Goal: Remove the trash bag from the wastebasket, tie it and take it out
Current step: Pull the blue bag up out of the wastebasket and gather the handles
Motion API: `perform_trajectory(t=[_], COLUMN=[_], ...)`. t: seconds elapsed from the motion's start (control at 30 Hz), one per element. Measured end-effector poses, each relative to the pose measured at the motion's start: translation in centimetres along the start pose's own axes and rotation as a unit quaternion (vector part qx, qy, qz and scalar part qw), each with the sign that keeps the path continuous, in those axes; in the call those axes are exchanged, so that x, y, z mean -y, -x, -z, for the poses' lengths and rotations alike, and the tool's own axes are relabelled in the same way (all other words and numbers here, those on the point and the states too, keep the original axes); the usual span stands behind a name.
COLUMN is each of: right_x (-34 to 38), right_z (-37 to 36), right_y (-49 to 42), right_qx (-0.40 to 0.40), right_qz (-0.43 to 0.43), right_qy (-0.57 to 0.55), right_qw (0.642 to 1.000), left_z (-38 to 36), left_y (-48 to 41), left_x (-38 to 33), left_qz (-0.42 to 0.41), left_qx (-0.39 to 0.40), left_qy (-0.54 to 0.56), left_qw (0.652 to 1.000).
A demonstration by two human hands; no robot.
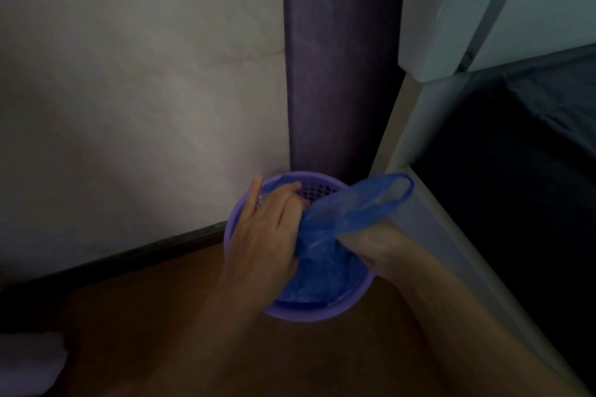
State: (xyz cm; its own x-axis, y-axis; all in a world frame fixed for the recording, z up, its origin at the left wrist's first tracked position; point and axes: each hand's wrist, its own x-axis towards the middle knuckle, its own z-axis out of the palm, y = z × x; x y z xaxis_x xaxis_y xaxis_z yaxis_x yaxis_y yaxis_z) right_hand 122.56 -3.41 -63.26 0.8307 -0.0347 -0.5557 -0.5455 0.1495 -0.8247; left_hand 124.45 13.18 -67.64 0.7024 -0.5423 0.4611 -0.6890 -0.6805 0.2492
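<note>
- Nearest the camera, two bare forearms reach forward and down over a brown wooden floor (135, 325); the room is dim.
- The right hand (371, 248) is blurred; it seems closed around the gathered neck of a blue trash bag (325, 235), just below the bag's loop handle (400, 190), which sticks up and to the right.
- The left hand (271, 226) lies over the left side of the bag's mouth, fingers (287, 188) curled in at the far rim; it appears to pinch the bag's plastic, though the exact grip is hidden.
- The bag's body sits inside a round purple wastebasket (245, 280), bunched and not yet lifted out.
- The bag looks thin, soft and crinkly, probably light; the film is likely slippery and could tear if yanked, so the handles and the gathered neck are the safest places to hold it for tying.
- The basket's perforated inner wall shows at the far side, beside the fingers.
- Behind the basket stand a pale wall (129, 90) with a dark baseboard and an upright purple panel (338, 58).
- To the right stands pale furniture (419, 203) with a dark space beyond.
</note>
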Motion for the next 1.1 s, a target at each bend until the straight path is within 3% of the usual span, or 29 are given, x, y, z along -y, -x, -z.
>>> perform_trajectory(t=[0.03, 0.1, 0.13, 0.17, 0.23, 0.27, 0.37, 0.43, 0.47, 0.53, 0.63, 0.77, 0.9, 0.97, 1.1], right_x=[0.9, 1.8, 2.1, 2.2, 3.3, 3.7, 2.0, 0.2, -0.4, -0.8, -0.7, -0.1, 0.8, 0.9, 0.8], right_z=[0.0, 0.5, 1.1, 2.2, 3.4, 3.3, 0.9, -0.4, -0.5, 0.2, 0.2, -0.7, -1.1, -1.1, 0.7], right_y=[0.6, 1.0, 0.9, 1.0, 1.9, 2.4, 2.9, 1.9, 1.2, 0.3, 0.1, 0.5, 0.9, 0.5, -1.2], right_qx=[-0.006, -0.003, -0.049, -0.126, -0.263, -0.258, -0.089, -0.021, -0.004, 0.010, 0.023, 0.024, 0.040, 0.048, 0.014], right_qz=[0.020, 0.125, 0.175, 0.250, 0.402, 0.448, 0.473, 0.390, 0.341, 0.280, 0.276, 0.296, 0.361, 0.399, 0.411], right_qy=[0.000, 0.121, 0.134, 0.163, 0.265, 0.359, 0.619, 0.701, 0.722, 0.710, 0.645, 0.608, 0.599, 0.554, 0.328], right_qw=[1.000, 0.985, 0.974, 0.946, 0.836, 0.777, 0.621, 0.597, 0.602, 0.646, 0.712, 0.737, 0.714, 0.729, 0.851], left_z=[-0.2, -0.5, -0.6, -0.6, -0.6, -0.7, -0.7, -0.9, -1.0, -0.9, -0.7, -0.5, -0.9, -1.1, -1.0], left_y=[0.0, 0.0, 0.0, -0.1, -0.2, -0.3, -0.3, -0.1, -0.1, -0.1, 0.3, 0.6, 0.7, 0.8, 0.1], left_x=[0.3, 0.5, 0.4, 0.4, 0.4, 0.5, 0.6, 0.5, 0.4, 0.3, 0.5, 1.1, 1.7, 1.6, 0.6], left_qz=[0.012, 0.057, 0.083, 0.098, 0.077, 0.063, 0.065, 0.074, 0.078, 0.078, 0.088, 0.114, 0.142, 0.160, 0.158], left_qx=[0.002, 0.010, 0.018, 0.031, 0.061, 0.084, 0.121, 0.111, 0.106, 0.098, 0.111, 0.132, 0.144, 0.120, 0.059], left_qy=[0.006, 0.041, 0.060, 0.075, 0.067, 0.051, 0.046, 0.065, 0.067, 0.064, 0.070, 0.104, 0.161, 0.203, 0.266], left_qw=[1.000, 0.997, 0.995, 0.992, 0.993, 0.993, 0.989, 0.989, 0.989, 0.990, 0.987, 0.979, 0.966, 0.958, 0.949])
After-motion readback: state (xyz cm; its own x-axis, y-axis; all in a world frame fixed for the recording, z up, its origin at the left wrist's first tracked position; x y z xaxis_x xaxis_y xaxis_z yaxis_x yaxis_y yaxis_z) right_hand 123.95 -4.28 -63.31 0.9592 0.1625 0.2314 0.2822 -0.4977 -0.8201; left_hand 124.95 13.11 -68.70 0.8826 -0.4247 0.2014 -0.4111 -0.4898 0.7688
